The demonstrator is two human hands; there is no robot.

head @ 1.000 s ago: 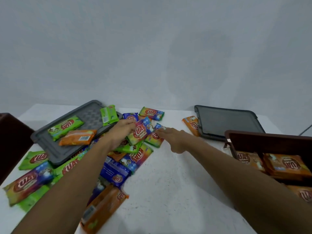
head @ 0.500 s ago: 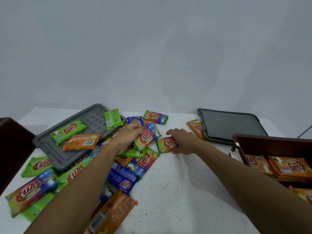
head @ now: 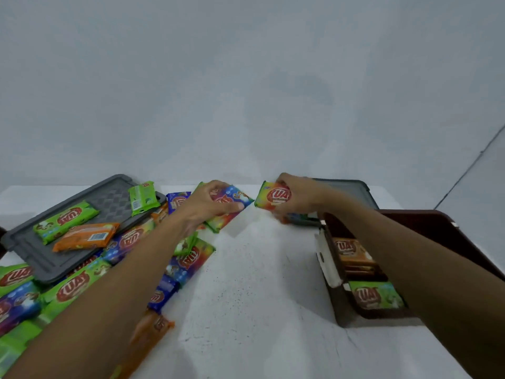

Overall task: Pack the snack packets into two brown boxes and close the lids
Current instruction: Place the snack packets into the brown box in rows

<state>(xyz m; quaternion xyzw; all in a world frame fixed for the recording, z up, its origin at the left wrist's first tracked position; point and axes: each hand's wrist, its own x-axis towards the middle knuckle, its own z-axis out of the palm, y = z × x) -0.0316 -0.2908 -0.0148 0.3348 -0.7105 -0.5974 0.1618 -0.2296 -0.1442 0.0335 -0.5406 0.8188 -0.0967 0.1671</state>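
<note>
My right hand (head: 297, 196) is lifted off the white table (head: 254, 283), closed on a small rainbow-coloured snack packet (head: 273, 197). My left hand (head: 210, 206) grips a long multicoloured packet (head: 232, 202), raised above the heap of snack packets (head: 131, 242) at the left. A brown box (head: 341, 310) stands open at the right, under my right forearm, with orange packets (head: 348, 251) and a green packet (head: 374, 296) inside. Only a dark sliver of the second brown box shows at the far left edge.
A grey lid (head: 41, 258) lies at the back left with two green packets and an orange one on it. A second dark grey lid (head: 355, 190) lies behind my right hand. A pale wall rises behind the table.
My right hand has picked the small packet off the table and lifted it rightwards. My left hand has raised its long packet from the heap. The camera tilted, showing more of the right box.
</note>
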